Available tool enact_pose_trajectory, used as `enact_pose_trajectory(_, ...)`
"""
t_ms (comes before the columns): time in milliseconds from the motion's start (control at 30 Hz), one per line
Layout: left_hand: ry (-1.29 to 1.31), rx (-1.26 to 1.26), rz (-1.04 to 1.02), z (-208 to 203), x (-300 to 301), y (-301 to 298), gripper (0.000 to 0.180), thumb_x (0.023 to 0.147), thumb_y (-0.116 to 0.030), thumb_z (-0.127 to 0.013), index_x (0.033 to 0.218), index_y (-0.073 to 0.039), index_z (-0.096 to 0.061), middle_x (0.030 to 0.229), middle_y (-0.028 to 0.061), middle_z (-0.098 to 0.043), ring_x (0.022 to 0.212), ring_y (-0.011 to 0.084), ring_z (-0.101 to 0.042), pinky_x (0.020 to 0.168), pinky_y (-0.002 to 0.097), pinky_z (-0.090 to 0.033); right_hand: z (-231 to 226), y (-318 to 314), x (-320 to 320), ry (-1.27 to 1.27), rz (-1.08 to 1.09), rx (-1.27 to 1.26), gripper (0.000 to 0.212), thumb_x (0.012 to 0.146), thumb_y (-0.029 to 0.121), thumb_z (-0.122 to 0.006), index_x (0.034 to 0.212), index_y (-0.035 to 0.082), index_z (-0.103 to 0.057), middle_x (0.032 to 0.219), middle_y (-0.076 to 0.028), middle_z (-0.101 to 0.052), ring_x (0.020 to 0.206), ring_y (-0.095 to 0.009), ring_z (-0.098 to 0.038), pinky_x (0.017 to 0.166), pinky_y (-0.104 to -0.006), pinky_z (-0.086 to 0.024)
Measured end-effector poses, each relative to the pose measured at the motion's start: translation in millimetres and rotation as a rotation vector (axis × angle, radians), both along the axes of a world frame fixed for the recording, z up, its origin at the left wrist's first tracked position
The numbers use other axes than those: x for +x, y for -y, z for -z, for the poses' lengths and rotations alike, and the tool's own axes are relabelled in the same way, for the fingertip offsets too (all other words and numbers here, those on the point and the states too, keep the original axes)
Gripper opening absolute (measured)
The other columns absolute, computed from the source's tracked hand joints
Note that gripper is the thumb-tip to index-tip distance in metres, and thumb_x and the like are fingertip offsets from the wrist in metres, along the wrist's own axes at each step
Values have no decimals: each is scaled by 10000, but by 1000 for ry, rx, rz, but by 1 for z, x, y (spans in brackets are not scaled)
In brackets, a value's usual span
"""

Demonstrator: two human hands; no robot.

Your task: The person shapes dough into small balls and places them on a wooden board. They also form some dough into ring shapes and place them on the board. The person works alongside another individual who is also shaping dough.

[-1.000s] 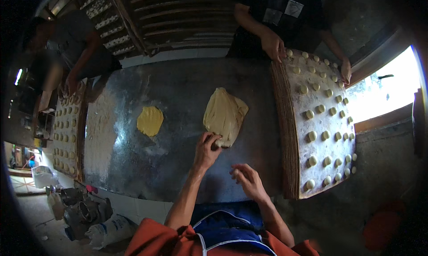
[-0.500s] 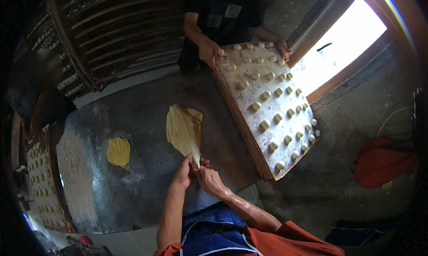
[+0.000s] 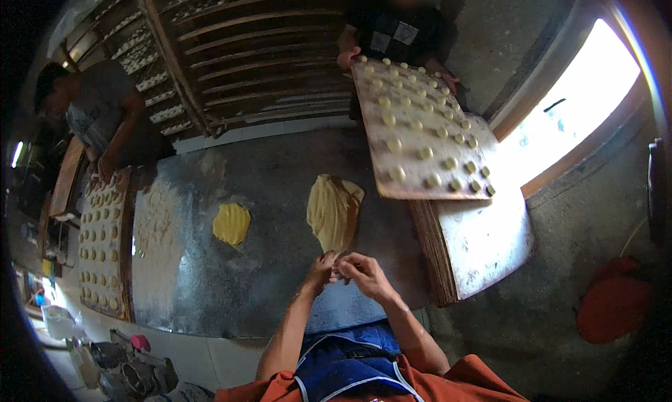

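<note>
A long piece of pale dough (image 3: 332, 209) lies on the dark table, wide at its far end and narrowing toward me. My left hand (image 3: 320, 274) is closed round its narrow near end. Close against it, my right hand (image 3: 367, 277) has its fingers curled and pinched at the same tip; what lies between the fingertips is mostly hidden. To the left of the dough sits a flat yellow lump (image 3: 232, 223), untouched.
Across the table a person (image 3: 399, 34) holds up a tilted board (image 3: 399, 185) of dough balls above a stack of boards (image 3: 483, 248). Another person (image 3: 112, 108) reaches over a board of dough pieces (image 3: 105, 255) at the left. Flour (image 3: 157, 223) dusts the table's left part.
The person opposite has raised the top board of dough balls off the stack, baring the board beneath. My hands stay at the dough's near end, its stretched tail now shorter. The view has shifted left.
</note>
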State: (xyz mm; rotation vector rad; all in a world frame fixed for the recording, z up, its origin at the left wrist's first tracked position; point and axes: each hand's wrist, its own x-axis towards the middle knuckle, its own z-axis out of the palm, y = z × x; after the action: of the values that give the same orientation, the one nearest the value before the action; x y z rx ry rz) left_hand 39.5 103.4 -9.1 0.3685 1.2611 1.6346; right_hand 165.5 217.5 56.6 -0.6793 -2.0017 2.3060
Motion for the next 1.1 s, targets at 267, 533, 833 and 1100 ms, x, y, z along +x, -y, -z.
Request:
enact_pose_trajectory(267,245,-360,-60,-25,7,18,430,1074,-466,-494,970,-54,-557,680,-2,-527,504,99,-497,502,300,-511,96,-15,-4,179,-118,-705,491,1071,487,-475,1084,21,-627,960,-85,-671,942,-219,-634,827,-381,-492)
enact_pose_trajectory(533,-15,-546,361,-14,8,47,823,1030,-704,-264,1027,17,-660,878,149,-720,749,257,-722,697,412,-621,77,1,-41,39,226,-973,365,1076,375,-541,1112,17,-598,812,-33,-600,743,-177,-613,642,-319,-526)
enact_pose_trajectory(833,841,-218,100,9,16,-75,381,1034,-442,-532,988,-80,-639,806,71,-669,738,229,-664,654,309,-538,68,-7,36,231,134,507,473,1036,363,-587,837,-66,-598,767,-220,-670,670,-383,-625,626,-452,-497)
enact_pose_trajectory(1100,901,-150,65,68,21,-56,247,978,-312,-571,781,-185,-495,593,-66,-378,453,71,-319,442,253,-316,-31,5,68,-361,-296,181,131,1007,156,-595,953,41,-630,819,-86,-661,800,-239,-669,684,-418,-530)
